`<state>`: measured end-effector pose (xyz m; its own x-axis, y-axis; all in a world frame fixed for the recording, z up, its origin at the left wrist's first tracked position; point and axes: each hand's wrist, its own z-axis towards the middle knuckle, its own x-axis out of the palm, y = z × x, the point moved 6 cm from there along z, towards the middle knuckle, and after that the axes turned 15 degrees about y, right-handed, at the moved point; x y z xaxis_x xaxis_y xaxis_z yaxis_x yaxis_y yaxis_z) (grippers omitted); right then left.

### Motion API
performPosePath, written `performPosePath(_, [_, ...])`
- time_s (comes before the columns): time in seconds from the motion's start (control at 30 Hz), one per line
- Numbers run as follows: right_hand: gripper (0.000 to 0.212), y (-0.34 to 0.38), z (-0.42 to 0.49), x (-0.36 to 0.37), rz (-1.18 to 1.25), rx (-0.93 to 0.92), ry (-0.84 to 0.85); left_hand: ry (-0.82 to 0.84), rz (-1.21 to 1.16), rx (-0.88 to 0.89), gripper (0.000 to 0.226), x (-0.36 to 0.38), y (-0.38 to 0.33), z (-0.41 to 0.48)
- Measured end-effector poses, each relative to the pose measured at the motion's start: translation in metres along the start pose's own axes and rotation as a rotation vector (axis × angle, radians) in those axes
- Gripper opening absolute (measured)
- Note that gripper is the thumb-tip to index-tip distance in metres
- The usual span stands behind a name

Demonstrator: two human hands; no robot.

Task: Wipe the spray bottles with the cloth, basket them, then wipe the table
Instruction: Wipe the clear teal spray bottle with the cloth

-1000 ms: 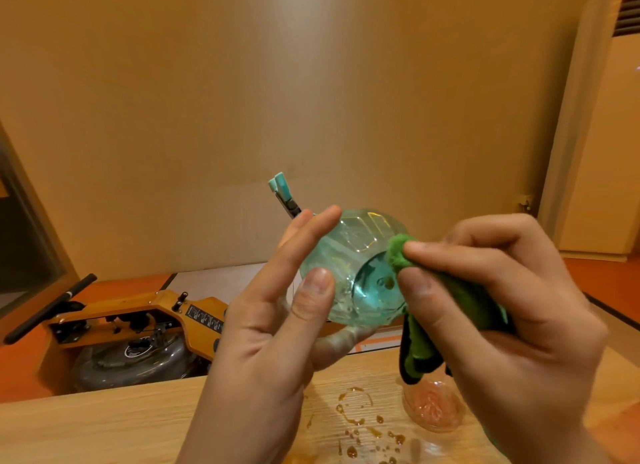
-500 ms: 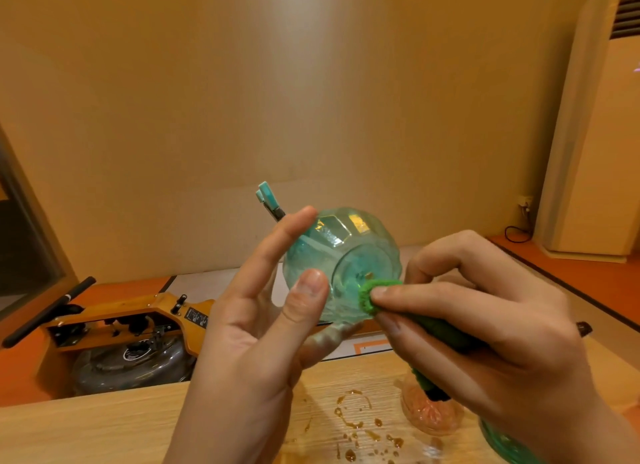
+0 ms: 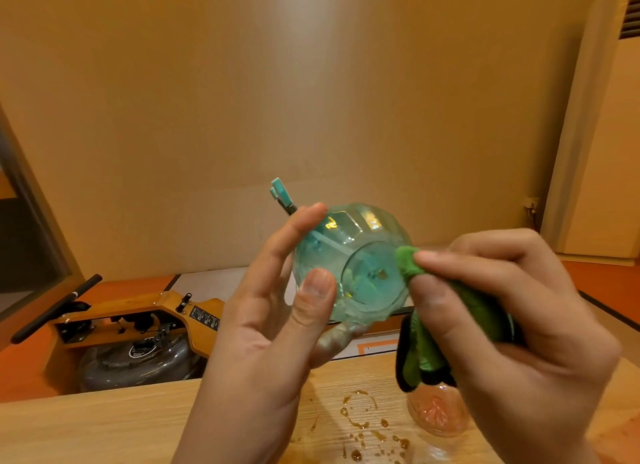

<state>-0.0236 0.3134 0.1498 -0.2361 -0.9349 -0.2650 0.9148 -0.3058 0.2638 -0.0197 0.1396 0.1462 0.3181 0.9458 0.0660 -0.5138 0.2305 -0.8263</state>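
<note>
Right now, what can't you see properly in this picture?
Head view, teal spray bottle: its neck is hidden behind its own body and the left hand.
Head view, pink bottle: its top is covered by the green cloth and the right hand.
Basket: not in view at all.
Spill on the table: may go on past the bottom edge.

The cloth (image 3: 407,262) back from mid-base of the bottle (image 3: 349,242) to its right rim

bottle (image 3: 349,256): glossy clear teal plastic | cloth (image 3: 426,353): matt green fabric | table (image 3: 104,425): smooth wood-grain
</note>
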Motion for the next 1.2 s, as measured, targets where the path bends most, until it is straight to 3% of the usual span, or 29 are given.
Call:
performPosePath(0.13, [0.007, -0.007, 0.0, 0.005, 0.172, 0.096, -0.01, 0.009, 0.017, -0.005, 0.047, 0.001, 0.003, 0.0])
performPosePath(0.27, [0.013, -0.005, 0.003, 0.006, 0.117, 0.083, 0.039, -0.037, -0.007, 0.0, 0.035, -0.001, 0.003, 0.001])
performPosePath(0.43, [0.012, -0.003, 0.004, 0.011, 0.05, -0.009, 0.181, -0.071, -0.04, 0.046, 0.044, -0.004, 0.0, 0.002])
performPosePath(0.6, [0.018, -0.006, 0.002, 0.005, 0.018, 0.032, 0.034, -0.054, -0.01, 0.026, 0.043, -0.003, 0.002, 0.002])
performPosePath(0.77, [0.015, 0.006, -0.001, 0.019, -0.077, -0.108, 0.21, -0.051, -0.011, 0.024, 0.044, -0.003, 0.002, 0.002])
performPosePath(1.2, [0.006, 0.008, -0.006, 0.02, -0.281, -0.291, 0.248, -0.053, 0.009, 0.024, 0.043, -0.003, -0.002, 0.0])
